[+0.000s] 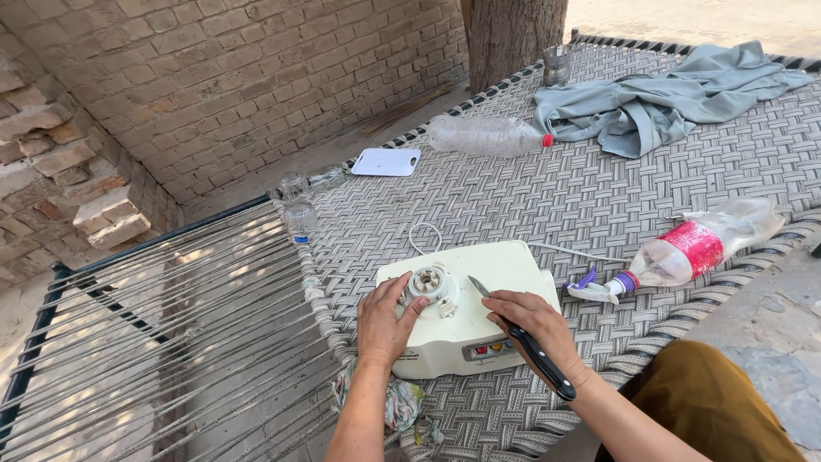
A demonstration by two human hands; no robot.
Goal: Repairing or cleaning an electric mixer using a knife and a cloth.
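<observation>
On a woven rope cot (547, 197) set beside a brick wall (214, 77), a cream plastic appliance base (466, 316) is seen lying flat near the cot's edge, its round coupling (428, 282) facing up. The left hand (382, 323) is curled against the coupling's rim, gripping it, while the right hand (534, 321) is closed around a black-handled knife (522, 338), the short metal blade angled toward the coupling but not yet touching it. The coupling appears to remain seated in the base, so any loosening is judged to be at an early stage; a small pale piece lies just beside it, though what it is cannot be told. The base is smooth and rounded, with coloured buttons on its front face and a thin white cord (428, 233) looped behind. Farther off, a crumpled clear bottle (483, 135), a red-labelled bottle (697, 248), a grey-green cloth (667, 94) and a small white cutting board (386, 162) are scattered over the coarse weave.
</observation>
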